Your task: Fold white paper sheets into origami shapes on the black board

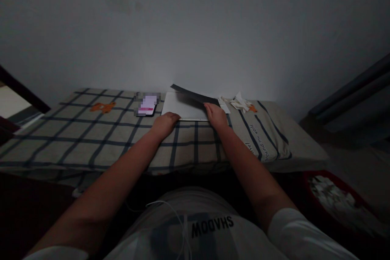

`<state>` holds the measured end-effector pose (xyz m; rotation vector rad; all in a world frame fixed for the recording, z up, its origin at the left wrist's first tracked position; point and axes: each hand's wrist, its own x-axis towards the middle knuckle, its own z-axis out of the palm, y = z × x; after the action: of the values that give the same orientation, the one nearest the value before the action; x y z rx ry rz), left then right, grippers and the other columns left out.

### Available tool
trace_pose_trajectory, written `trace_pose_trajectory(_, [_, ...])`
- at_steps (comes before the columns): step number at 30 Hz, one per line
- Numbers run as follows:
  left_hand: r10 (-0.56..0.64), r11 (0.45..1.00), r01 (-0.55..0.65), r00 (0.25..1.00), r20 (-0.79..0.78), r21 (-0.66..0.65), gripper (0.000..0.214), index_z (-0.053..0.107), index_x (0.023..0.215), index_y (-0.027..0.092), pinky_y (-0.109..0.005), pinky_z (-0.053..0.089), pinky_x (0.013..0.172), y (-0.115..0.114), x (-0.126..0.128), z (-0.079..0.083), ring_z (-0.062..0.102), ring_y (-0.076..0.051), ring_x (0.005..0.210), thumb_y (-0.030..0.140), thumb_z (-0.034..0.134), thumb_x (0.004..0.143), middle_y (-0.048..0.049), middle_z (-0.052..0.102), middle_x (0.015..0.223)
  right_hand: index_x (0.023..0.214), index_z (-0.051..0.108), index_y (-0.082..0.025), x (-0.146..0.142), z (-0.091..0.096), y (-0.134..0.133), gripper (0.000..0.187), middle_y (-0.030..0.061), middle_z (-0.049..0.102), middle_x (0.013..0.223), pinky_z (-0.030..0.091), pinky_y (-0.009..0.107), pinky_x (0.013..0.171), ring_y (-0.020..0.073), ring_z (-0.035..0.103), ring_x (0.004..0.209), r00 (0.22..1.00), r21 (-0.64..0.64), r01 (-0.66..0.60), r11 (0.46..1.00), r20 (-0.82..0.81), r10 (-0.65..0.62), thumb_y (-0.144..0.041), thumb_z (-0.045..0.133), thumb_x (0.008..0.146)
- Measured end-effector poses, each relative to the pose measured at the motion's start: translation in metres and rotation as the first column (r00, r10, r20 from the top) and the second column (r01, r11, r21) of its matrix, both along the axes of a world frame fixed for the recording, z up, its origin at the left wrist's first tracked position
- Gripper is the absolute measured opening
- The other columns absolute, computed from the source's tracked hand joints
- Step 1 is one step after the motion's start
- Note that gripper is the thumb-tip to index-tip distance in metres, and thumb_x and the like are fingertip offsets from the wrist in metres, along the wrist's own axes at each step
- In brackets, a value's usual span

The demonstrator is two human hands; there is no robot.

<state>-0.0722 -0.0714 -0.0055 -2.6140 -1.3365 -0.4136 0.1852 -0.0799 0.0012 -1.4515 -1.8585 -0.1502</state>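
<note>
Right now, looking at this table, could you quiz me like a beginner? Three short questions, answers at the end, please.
1. Which hand holds up the dark sheet?
2. Where does the phone lie, seen from the person's side?
a) left of the white sheet
b) right of the white sheet
c) on top of the white sheet
3. True or false: crumpled tissue lies to the right of the white sheet.

Key: 1. the right hand; 2. a; 3. true.

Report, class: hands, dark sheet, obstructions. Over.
Left hand on flat white rectangle; right hand holding thin dark sheet, raised; crumpled white tissue alongside, not blocking.
</note>
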Motion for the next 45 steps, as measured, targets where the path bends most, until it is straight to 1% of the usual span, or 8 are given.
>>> trace_pose_trajectory(8, [0.004, 0.999, -0.006, 1.0, 0.03, 0.042, 0.037, 0.067, 0.124, 0.019, -0.036, 0.053, 0.09, 0.002, 0.002, -0.001, 0.062, -0.026, 0.116, 0.018, 0.043, 0.095, -0.0101, 0.069, 0.124, 0.121, 0.071, -0.014, -0.006, 0.003, -0.003, 0.038, 0.0083, 0.071, 0.124, 0.047, 0.031, 0.103, 0.0209, 0.065, 0.117, 0.995, -0.08, -0.024, 0.996, 0.094, 0.032, -0.032, 0.042, 0.103])
trace_pose_trajectory(16, [0.008, 1.0, -0.01, 0.997, 0.072, 0.028, 0.033, 0.07, 0.115, 0.018, -0.038, 0.054, 0.086, 0.004, 0.001, 0.001, 0.062, -0.027, 0.114, 0.017, 0.044, 0.094, -0.0108, 0.07, 0.12, 0.123, 0.07, -0.019, -0.006, 0.023, -0.002, 0.041, 0.0074, 0.07, 0.126, 0.046, 0.032, 0.102, 0.0211, 0.064, 0.119, 0.996, -0.179, -0.027, 0.983, 0.082, 0.042, -0.037, 0.039, 0.104])
trace_pose_trajectory(21, [-0.089, 0.986, 0.084, 0.996, 0.027, 0.142, 0.038, 0.065, 0.124, 0.015, -0.041, 0.049, 0.099, -0.002, -0.003, 0.009, 0.056, -0.029, 0.123, 0.014, 0.047, 0.09, -0.0142, 0.063, 0.132, 0.114, 0.075, -0.025, -0.004, 0.044, 0.004, 0.038, 0.0066, 0.074, 0.118, 0.05, 0.034, 0.09, 0.0253, 0.068, 0.11, 0.983, -0.286, -0.02, 0.958, 0.171, 0.071, -0.043, 0.045, 0.101])
trace_pose_trajectory(25, [-0.157, 0.97, 0.161, 0.987, -0.035, 0.184, 0.036, 0.067, 0.12, 0.015, -0.042, 0.05, 0.095, -0.013, -0.004, 0.018, 0.06, -0.029, 0.114, 0.012, 0.049, 0.089, -0.0145, 0.067, 0.122, 0.111, 0.077, -0.028, -0.008, 0.051, 0.005, 0.035, 0.0064, 0.076, 0.113, 0.05, 0.033, 0.087, 0.0252, 0.07, 0.103, 0.957, -0.34, 0.021, 0.94, 0.28, 0.079, -0.045, 0.049, 0.099])
trace_pose_trajectory(33, [-0.143, 0.965, 0.15, 0.989, -0.048, 0.214, 0.041, 0.065, 0.126, 0.013, -0.041, 0.051, 0.085, -0.021, 0.001, 0.02, 0.062, -0.029, 0.104, 0.011, 0.044, 0.091, -0.0135, 0.07, 0.115, 0.113, 0.076, -0.028, -0.01, 0.034, -0.006, 0.032, 0.0044, 0.075, 0.117, 0.051, 0.032, 0.089, 0.0242, 0.069, 0.108, 0.945, -0.371, -0.044, 0.928, 0.286, 0.159, -0.044, 0.053, 0.096])
trace_pose_trajectory(37, [-0.111, 0.98, 0.112, 0.994, -0.016, 0.163, 0.04, 0.065, 0.126, 0.015, -0.039, 0.05, 0.086, -0.023, 0.002, 0.025, 0.062, -0.028, 0.107, 0.012, 0.045, 0.091, -0.0128, 0.07, 0.117, 0.115, 0.075, -0.03, -0.007, 0.036, -0.018, 0.038, 0.0025, 0.075, 0.115, 0.051, 0.03, 0.087, 0.0228, 0.069, 0.107, 0.932, -0.406, -0.168, 0.898, 0.232, 0.279, -0.053, 0.05, 0.096])
trace_pose_trajectory(40, [-0.094, 0.981, 0.088, 0.995, 0.027, 0.17, 0.039, 0.066, 0.125, 0.015, -0.042, 0.049, 0.088, -0.027, 0.003, 0.028, 0.062, -0.028, 0.107, 0.014, 0.046, 0.091, -0.0128, 0.071, 0.116, 0.11, 0.077, -0.029, -0.008, 0.042, -0.024, 0.031, 0.0044, 0.076, 0.112, 0.051, 0.03, 0.084, 0.0247, 0.069, 0.104, 0.917, -0.373, -0.104, 0.922, 0.323, 0.234, -0.043, 0.055, 0.095])
trace_pose_trajectory(45, [-0.062, 0.939, 0.006, 0.986, 0.152, 0.343, 0.039, 0.063, 0.128, 0.02, -0.05, 0.039, 0.101, -0.031, 0.005, 0.035, 0.064, -0.027, 0.105, 0.018, 0.042, 0.096, -0.0099, 0.074, 0.109, 0.108, 0.076, -0.028, -0.014, 0.057, -0.025, 0.031, 0.004, 0.075, 0.114, 0.05, 0.031, 0.081, 0.0245, 0.068, 0.104, 0.929, -0.288, -0.05, 0.956, 0.338, 0.151, -0.033, 0.049, 0.097])
